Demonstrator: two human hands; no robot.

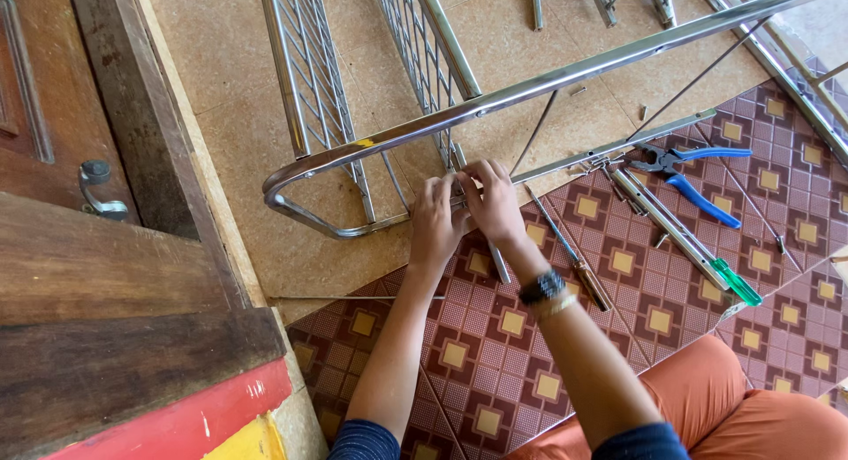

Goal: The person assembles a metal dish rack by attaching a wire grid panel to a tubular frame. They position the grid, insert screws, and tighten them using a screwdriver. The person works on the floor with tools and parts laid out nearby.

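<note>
Steel rail: left hand and right hand pinch its joint together; I'd keep the frame steady, fingers snug.

Single view only. Head-worn camera, above the seated person, facing steeply down and forward over the forearms to the floor. Close range: both hands sit near frame centre. Field takes in the door at left and tiled floor to the right edge.
</note>
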